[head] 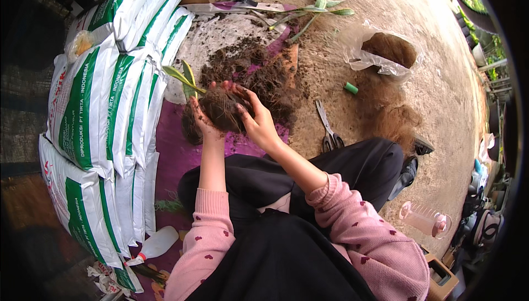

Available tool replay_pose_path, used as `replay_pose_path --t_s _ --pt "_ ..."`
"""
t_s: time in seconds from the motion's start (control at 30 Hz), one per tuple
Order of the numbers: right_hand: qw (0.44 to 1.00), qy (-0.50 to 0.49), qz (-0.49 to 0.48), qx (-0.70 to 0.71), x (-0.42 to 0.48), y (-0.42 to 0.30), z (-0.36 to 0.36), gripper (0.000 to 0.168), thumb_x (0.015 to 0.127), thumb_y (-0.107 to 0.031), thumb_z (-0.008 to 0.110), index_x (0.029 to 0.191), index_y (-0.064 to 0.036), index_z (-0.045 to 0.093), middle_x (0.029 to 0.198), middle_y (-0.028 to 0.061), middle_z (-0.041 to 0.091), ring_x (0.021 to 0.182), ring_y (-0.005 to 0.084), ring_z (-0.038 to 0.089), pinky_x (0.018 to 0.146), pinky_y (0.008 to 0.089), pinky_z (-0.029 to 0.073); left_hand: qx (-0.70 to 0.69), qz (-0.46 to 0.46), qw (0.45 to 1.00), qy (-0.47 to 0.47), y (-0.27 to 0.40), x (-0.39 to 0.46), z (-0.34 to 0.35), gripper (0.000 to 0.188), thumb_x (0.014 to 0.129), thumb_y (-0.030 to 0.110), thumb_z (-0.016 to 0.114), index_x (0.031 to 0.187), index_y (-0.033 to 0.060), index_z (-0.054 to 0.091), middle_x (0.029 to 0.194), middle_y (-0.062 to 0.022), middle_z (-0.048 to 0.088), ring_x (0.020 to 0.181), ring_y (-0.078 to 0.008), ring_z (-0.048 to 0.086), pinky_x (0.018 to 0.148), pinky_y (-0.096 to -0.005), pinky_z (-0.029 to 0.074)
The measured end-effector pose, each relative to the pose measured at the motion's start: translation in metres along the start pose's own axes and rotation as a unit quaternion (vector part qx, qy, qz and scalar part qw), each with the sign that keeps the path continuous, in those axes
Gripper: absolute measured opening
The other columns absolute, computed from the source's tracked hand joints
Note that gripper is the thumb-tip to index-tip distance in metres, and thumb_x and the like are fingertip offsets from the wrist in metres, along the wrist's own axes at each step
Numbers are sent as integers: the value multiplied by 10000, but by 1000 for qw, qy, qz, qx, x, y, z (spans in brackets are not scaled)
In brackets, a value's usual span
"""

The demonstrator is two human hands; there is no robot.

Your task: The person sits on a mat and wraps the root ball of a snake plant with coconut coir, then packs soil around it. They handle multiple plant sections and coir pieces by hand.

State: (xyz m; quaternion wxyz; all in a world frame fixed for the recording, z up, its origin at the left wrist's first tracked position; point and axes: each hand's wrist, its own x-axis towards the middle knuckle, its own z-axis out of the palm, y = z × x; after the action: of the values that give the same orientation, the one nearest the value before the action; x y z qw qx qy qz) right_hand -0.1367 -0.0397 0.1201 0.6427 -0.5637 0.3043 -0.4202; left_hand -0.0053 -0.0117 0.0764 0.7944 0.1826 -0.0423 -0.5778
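Observation:
Between both hands sits a fibre-wrapped root ball (223, 108), dark with soil, and a small plant with yellow-edged green leaves (188, 78) sticks out of it to the left. My left hand (203, 117) cups the ball from the near left side. My right hand (256, 119) curves over its right and far side, its fingers smeared with soil. Loose dark soil and roots (256, 67) lie heaped just beyond, on a purple and white sheet (177, 123). Scissors (326, 127) with dark handles rest on the ground to the right.
Stacked white and green sacks (103, 106) rise at the left, with a white bottle (159, 243) near their base. Brown fibre (392, 119), an opened plastic bag of fibre (384, 55) and a green cylinder (351, 88) lie right. Cut-looking leaves (314, 10) lie beyond; a pink clear bottle (423, 219) lies lower right.

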Motion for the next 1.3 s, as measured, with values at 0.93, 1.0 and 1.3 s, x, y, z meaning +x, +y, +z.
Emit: replay_pose_path --t_s 0.93,1.0,1.3 --pt "849 89 -358 -379 -31 17 -22 236 628 -244 774 822 -135 698 978 50 650 933 288 598 843 408 492 8 -64 997 -36 -43 -11 -11 326 904 315 489 1071 38 532 1080 -110 574 1009 -273 554 913 -440 459" --pt "863 98 -344 -358 -29 17 -24 234 621 -205 777 832 -138 700 957 45 654 912 286 607 805 385 507 20 -63 996 -64 -39 -10 -8 392 896 329 507 1177 56 499 1166 -113 541 1079 -267 521 961 -440 423" --pt "946 -2 -112 -305 -11 12 -44 334 885 -182 529 1191 -49 531 1264 132 495 1189 326 416 995 406 336 305 16 951 53 -26 -11 -11 667 797 129 688 1341 83 304 1139 -107 531 1047 -196 549 888 -336 467"
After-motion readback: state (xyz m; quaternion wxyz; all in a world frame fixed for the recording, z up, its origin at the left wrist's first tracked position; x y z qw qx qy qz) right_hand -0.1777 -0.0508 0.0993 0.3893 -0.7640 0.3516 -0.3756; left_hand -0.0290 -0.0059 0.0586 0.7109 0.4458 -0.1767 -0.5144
